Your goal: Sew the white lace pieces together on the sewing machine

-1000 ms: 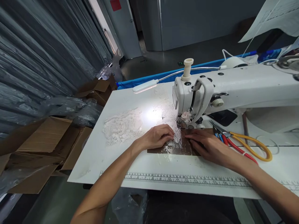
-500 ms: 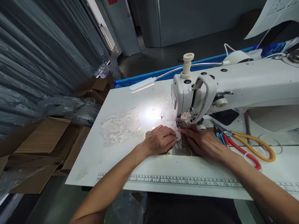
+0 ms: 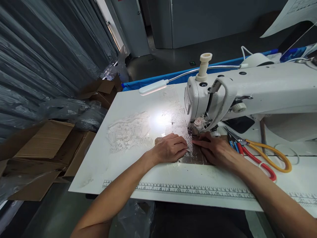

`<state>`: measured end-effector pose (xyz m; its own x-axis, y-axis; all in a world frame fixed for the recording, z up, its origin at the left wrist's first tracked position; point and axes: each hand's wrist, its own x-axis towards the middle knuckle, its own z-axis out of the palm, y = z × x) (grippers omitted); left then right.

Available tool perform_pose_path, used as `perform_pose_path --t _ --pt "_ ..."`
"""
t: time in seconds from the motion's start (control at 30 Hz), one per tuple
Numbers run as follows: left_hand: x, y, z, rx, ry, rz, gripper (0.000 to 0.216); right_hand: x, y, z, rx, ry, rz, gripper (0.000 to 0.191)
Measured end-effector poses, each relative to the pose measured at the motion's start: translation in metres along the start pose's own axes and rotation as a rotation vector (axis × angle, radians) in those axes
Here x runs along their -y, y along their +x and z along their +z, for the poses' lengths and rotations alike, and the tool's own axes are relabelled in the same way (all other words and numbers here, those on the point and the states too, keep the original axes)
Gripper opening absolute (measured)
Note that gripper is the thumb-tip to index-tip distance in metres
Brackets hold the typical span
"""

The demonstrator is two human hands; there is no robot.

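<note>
A strip of white lace [image 3: 188, 145] runs under the needle area of a white sewing machine [image 3: 218, 96]. My left hand [image 3: 170, 147] lies on the lace left of the presser foot, its fingers bent together and closed on the lace edge. From the right, my right hand [image 3: 215, 147] reaches in low beside the foot. Its fingers are apart, one stretched out with its tip at the lace's right edge. Both hands rest over a brownish metal plate [image 3: 195, 158]. A pale fabric rose [image 3: 198, 121] hangs at the machine head. My left fingertips are partly hidden.
Another heap of lace [image 3: 130, 132] lies on the white table [image 3: 119, 170]. Scissors with yellow handles [image 3: 274, 152] and a red-handled tool [image 3: 264, 168] lie right of my right hand. A lamp [image 3: 153, 87] reaches over the table. Cardboard boxes [image 3: 46, 142] stand at left.
The view has shifted slightly, so the machine sits a little further right. My right finger now sits slightly lower along the lace edge. My left hand stays on the lace.
</note>
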<state>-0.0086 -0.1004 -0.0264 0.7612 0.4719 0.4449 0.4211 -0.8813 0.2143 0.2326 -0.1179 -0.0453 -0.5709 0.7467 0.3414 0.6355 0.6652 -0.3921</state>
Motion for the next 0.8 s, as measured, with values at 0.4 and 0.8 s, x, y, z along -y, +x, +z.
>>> perform_pose_path --t 0.4,0.8 --pt "0.004 0.004 0.002 -0.27 -0.008 -0.073 0.01 0.019 0.002 -0.008 0.08 0.036 -0.028 0.042" --pt "-0.001 0.001 0.0 -0.039 -0.042 0.001 0.015 0.023 0.003 -0.022 0.149 0.141 -0.005 0.037"
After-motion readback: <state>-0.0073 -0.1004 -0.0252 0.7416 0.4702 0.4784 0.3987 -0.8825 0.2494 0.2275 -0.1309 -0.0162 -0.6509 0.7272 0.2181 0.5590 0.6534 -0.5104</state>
